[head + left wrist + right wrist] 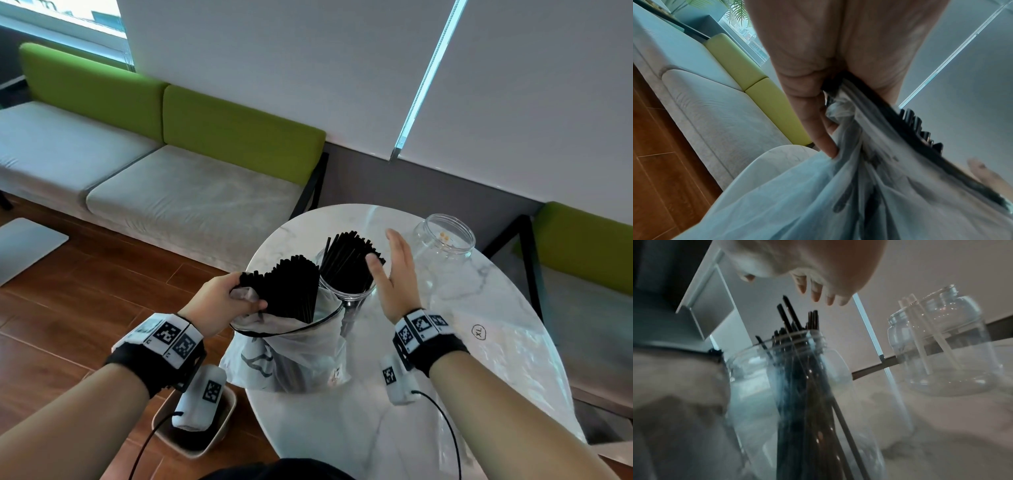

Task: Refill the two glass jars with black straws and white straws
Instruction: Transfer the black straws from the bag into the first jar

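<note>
A clear plastic bag (pixel 291 349) of black straws (pixel 287 291) stands on the round marble table (pixel 479 359). My left hand (pixel 222 301) grips the bag's rim and straw bundle at its left side; the left wrist view shows the fingers (pixel 818 126) curled into the plastic (pixel 797 203). Right behind the bag, a glass jar (pixel 349 291) holds black straws (pixel 349 260). My right hand (pixel 394 270) is open beside the jar, fingers straight, touching the straw tops. A second glass jar (pixel 445 240) stands farther right with a few white straws (pixel 920 340).
A grey-and-green bench sofa (pixel 171 164) runs along the wall behind the table. A small bin (pixel 195 431) sits on the wooden floor at the table's left. White roller blinds cover the window behind.
</note>
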`<action>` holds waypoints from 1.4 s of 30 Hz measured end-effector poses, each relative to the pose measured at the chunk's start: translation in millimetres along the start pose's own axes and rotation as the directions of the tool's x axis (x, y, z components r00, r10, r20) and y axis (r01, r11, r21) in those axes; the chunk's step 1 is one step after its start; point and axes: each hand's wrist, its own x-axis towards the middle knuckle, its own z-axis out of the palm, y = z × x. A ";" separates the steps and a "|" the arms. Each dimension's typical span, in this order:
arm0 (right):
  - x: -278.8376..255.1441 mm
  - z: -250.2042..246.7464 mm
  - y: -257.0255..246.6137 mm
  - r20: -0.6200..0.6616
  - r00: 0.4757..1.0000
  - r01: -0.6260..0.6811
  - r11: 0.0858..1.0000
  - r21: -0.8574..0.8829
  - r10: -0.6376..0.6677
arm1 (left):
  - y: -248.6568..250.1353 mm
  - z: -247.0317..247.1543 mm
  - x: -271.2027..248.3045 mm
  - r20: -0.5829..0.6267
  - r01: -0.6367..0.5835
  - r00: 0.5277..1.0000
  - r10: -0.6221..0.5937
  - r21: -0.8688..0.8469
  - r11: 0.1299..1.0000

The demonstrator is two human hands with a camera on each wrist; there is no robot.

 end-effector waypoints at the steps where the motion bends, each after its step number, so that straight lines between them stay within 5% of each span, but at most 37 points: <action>1: -3.0 3.2 2.6 0.038 0.999 0.000 1.000 -0.025 0.001 | -0.1 0.0 0.3 0.003 0.003 1.000 -0.003 0.001 1.000; 14: 50.2 41.8 -23.2 0.168 0.986 0.060 0.956 -0.285 -0.012 | 4.4 -1.8 -2.2 0.015 -0.006 1.000 0.006 0.000 1.000; 20: 61.5 37.8 -22.7 -0.048 0.994 0.091 0.980 -0.178 -0.101 | 9.4 -2.0 -3.1 0.010 -0.025 1.000 0.025 0.045 0.999; 28: 73.3 29.5 -13.8 0.152 0.985 0.103 0.981 -0.167 -0.078 | 10.1 -1.6 -3.4 0.014 -0.014 1.000 0.013 0.045 0.999; 42: 74.6 16.3 -19.0 0.141 0.990 -0.003 0.999 -0.051 0.011 | 6.5 -0.9 -3.3 0.010 -0.020 1.000 0.021 -0.039 0.999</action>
